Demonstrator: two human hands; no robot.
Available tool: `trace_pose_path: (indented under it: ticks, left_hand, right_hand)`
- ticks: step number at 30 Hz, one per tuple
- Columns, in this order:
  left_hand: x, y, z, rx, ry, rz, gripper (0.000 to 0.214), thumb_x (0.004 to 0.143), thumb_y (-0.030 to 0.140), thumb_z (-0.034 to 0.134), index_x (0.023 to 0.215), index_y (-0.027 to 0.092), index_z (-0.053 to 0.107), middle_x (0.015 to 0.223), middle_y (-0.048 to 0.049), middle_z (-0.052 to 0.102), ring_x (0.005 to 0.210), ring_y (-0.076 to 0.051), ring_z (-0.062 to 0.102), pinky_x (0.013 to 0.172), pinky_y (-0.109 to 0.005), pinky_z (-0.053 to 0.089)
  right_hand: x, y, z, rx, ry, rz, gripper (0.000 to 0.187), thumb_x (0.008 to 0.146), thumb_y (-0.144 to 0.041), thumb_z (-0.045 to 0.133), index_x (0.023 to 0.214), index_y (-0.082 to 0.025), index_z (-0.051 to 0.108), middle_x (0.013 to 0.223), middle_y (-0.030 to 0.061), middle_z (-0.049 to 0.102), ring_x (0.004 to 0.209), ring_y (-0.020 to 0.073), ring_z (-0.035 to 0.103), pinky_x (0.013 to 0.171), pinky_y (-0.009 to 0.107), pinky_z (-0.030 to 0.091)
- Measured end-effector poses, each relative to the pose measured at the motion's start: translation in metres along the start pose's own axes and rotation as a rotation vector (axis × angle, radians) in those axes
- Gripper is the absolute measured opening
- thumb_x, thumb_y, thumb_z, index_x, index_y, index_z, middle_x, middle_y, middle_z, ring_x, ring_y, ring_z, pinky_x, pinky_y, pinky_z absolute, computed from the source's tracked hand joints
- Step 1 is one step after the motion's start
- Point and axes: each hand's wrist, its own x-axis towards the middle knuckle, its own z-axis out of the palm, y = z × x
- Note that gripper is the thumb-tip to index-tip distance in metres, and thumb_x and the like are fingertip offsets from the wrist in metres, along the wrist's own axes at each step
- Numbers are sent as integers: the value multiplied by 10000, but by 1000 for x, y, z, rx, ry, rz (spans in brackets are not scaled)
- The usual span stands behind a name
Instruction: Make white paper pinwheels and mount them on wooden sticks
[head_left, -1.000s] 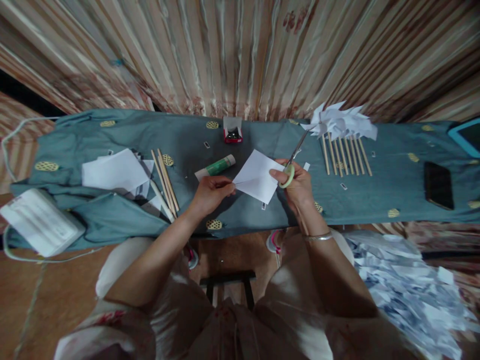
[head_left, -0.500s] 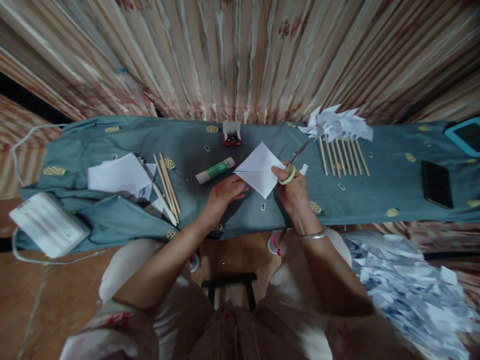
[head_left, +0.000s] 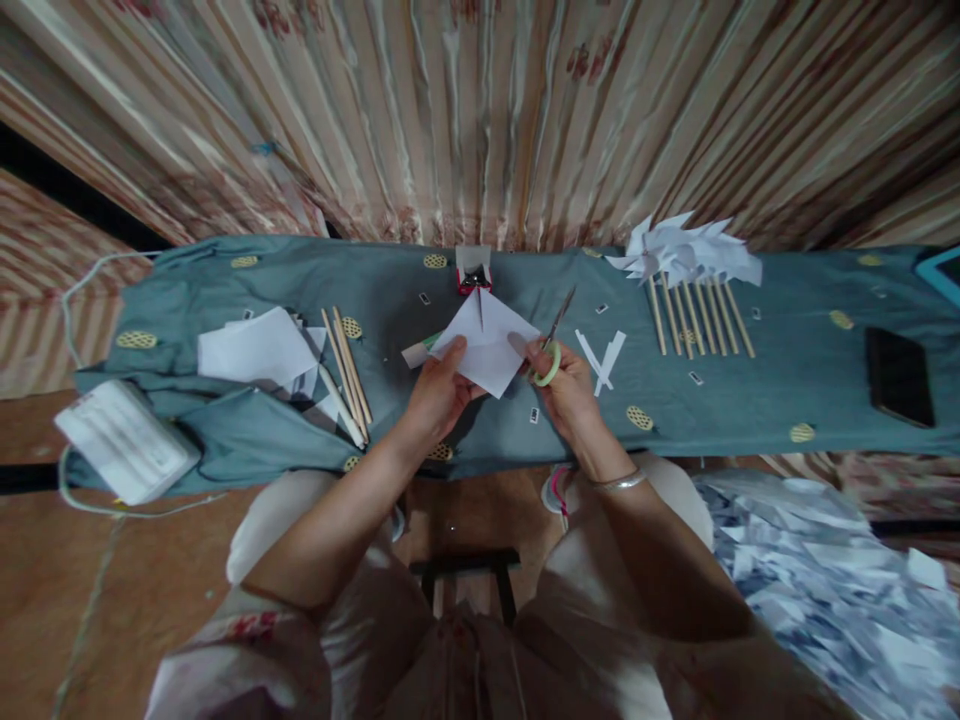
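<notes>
My left hand (head_left: 439,385) pinches the left edge of a white paper square (head_left: 486,340) held just above the cloth-covered table (head_left: 750,400). A short slit shows at the paper's top corner. My right hand (head_left: 562,385) grips scissors (head_left: 553,340) with a pale green handle, blades pointing up and away, right beside the paper's right edge. A green glue stick (head_left: 420,350) lies partly hidden behind the paper.
White paper strips (head_left: 604,355) lie right of my hand. Finished paper pinwheels on sticks (head_left: 694,285) sit further right, then a black phone (head_left: 898,375). Loose sticks (head_left: 346,375) and paper sheets (head_left: 255,348) lie left. A small red box (head_left: 474,275) stands behind. Paper scraps (head_left: 817,590) cover the floor.
The paper has turned in my hands and moved left, now covering most of the glue stick. A slit appeared at its top corner, and the scissors swung from pointing right to nearly upright.
</notes>
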Motion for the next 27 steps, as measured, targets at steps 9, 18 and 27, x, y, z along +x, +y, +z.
trace_pose_path:
  ticks: [9,18,27]
  left_hand:
    - [10,27,-6,28,109,133,255,910,419,648,980,175,620,893,-73,766,983,-243,738,883,-378,603]
    - [8,33,-3,21,116,49,287,972,439,550,1093,188,618,971,-81,767,947,-222,741,813,-352,602]
    - [8,30,-2,-7,98,22,278,978,423,542,1119,194,616,1003,-83,762,1010,-237,723,870,-384,596]
  right_hand:
    - [-30,-2,-8,-204,-473,119,507,718,-646,764,942,-194,708,736,23,742,628,135,623,630,280,501]
    - [-37,-4,-4,-281,-657,173,341,780,-486,764,919,-179,711,658,1,676,595,130,596,573,263,497]
    - [-36,-3,-1,-278,-650,207,344,719,-504,810,839,-195,717,608,-30,649,539,108,572,516,246,481]
